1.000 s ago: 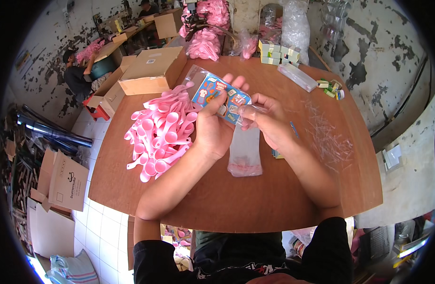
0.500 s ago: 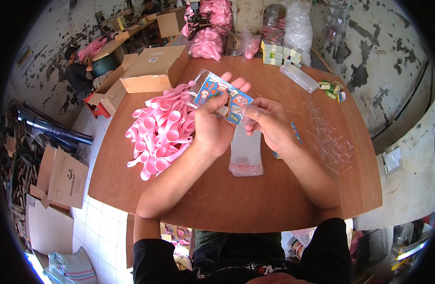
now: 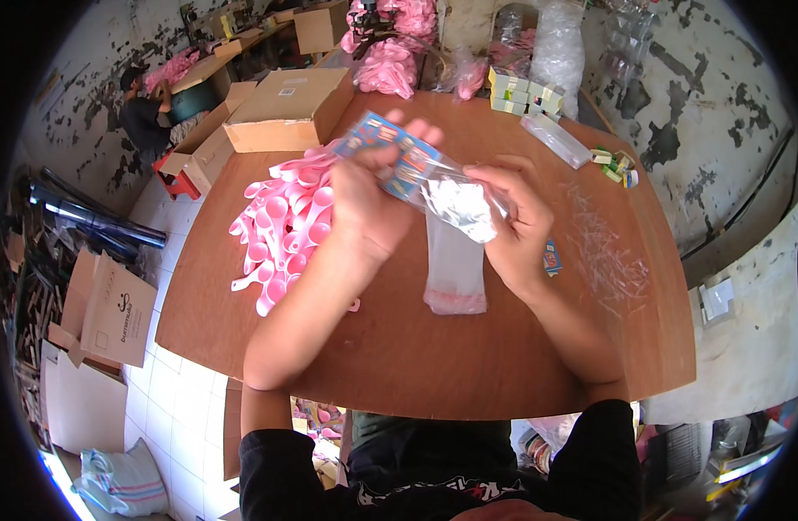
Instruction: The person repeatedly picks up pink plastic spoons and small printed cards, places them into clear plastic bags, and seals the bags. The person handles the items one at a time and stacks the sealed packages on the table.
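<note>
My left hand [image 3: 364, 195] is closed on a blue printed card [image 3: 407, 156], which it holds over the middle of the table, slightly blurred. A clear plastic bag [image 3: 459, 208] stretches from the card toward my right hand [image 3: 522, 213], whose thumb and fingers pinch its shiny end. How far the card sits inside the bag is hard to tell. Beneath the hands lies a stack of flat clear bags [image 3: 456, 282]. Left of my left hand a heap of pink plastic spoons [image 3: 282, 217] is spread out. Another blue card [image 3: 551, 258] shows beside my right wrist.
Thin clear strips [image 3: 607, 252] litter the table's right side. Farther back are a clear packet [image 3: 555, 141], small yellow-green pieces [image 3: 614, 163] and stacked card bundles [image 3: 525, 93]. A cardboard box [image 3: 288, 108] stands at the back left. Beyond it sits another person [image 3: 144, 113].
My right hand has drawn the bag's end out to the right, unfolding it from the card. My left hand has shifted slightly left with the card. The view has shifted slightly.
</note>
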`<state>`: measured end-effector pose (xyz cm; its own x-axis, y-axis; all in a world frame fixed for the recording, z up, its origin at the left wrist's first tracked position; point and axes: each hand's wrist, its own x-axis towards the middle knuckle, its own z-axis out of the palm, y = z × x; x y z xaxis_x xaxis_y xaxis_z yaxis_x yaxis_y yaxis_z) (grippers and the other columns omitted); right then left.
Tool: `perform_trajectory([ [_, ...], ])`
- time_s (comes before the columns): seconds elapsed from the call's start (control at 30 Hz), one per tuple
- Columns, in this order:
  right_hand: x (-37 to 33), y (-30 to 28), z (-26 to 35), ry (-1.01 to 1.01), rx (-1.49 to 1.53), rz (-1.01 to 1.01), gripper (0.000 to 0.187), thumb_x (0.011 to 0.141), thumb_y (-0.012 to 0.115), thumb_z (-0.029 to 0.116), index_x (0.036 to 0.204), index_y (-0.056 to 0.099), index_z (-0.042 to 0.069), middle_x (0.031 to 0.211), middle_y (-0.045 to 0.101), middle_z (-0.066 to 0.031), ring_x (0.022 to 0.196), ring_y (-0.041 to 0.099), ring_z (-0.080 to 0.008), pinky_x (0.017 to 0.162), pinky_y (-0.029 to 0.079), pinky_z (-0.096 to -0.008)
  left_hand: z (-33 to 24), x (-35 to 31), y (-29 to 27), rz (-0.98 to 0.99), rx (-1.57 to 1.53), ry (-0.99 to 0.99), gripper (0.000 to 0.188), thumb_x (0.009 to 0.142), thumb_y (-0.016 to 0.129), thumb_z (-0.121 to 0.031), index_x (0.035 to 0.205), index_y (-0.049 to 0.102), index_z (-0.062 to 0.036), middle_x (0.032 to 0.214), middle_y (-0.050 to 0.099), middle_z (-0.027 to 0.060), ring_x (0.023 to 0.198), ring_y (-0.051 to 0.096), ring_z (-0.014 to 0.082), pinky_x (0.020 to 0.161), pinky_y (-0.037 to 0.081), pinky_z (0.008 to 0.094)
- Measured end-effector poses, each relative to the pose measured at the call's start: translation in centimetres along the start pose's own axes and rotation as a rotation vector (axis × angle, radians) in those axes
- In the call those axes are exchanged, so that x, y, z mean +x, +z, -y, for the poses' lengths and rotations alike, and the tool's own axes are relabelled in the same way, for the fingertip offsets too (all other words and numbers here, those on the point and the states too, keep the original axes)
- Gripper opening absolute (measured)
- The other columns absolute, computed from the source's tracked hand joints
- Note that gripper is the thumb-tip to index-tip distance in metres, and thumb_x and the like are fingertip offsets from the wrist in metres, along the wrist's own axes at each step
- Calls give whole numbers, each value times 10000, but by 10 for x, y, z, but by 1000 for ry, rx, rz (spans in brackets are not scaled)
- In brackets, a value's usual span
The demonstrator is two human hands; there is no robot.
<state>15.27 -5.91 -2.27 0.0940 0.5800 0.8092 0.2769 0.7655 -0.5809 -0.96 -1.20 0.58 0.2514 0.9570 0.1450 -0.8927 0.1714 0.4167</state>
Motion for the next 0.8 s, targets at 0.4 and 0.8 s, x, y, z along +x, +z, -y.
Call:
perform_trajectory([
  [0.4,1,90,-83,346,-179,805,257,869,622,48,1119,674,61,871,686,-71,788,640,-151,713,495,-295,-70,12,-2,-141,-70,283,262,924,440,-44,1169,490,35,1092,559,154,1065,563,326,1029,431,517],
  [0.8,-2,133,-77,926,92,674,250,897,614,243,1109,647,115,1045,662,-2,944,590,-112,784,478,-298,-49,18,-2,-147,-19,215,277,907,453,-52,1168,501,26,1078,558,164,1055,571,327,1011,455,512],
])
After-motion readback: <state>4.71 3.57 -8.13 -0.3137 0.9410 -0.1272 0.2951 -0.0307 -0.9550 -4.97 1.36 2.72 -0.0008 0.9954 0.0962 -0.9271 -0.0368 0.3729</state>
